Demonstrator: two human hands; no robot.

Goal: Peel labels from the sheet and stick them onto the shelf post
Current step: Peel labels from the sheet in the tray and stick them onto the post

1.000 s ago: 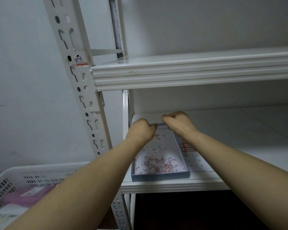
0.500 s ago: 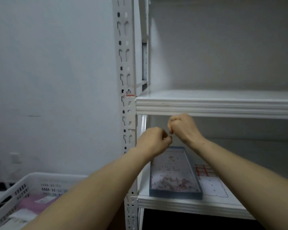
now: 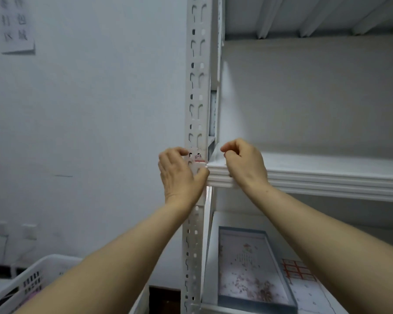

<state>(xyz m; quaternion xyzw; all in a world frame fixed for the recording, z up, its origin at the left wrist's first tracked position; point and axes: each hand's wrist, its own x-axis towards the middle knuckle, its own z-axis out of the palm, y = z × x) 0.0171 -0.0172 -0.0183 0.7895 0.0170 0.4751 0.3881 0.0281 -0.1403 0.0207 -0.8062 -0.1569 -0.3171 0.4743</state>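
Note:
The white perforated shelf post (image 3: pixel 196 87) runs up the middle of the view. A small label with red marks (image 3: pixel 199 157) is stuck on it just above the middle shelf (image 3: pixel 327 175). My left hand (image 3: pixel 182 175) is at the post right below that label, fingers curled round the post's left side, thumb pinching a small white label (image 3: pixel 199 166) against the front. My right hand (image 3: pixel 245 164) hovers at the shelf's left corner with fingers curled and fingertips together; nothing shows between them. The label sheet with a red grid (image 3: pixel 298 271) lies on the lower shelf.
A blue-rimmed tray (image 3: pixel 279 257) with paper scraps sits on the lower shelf beside the sheet. A white plastic basket (image 3: pixel 39 275) stands on the floor at lower left. The wall on the left carries a paper notice (image 3: pixel 15 26) and sockets (image 3: pixel 28 232).
Both hands rose from above the tray to the middle shelf's level. My left hand went to the post and my right hand drew apart from it. The view tilted upward.

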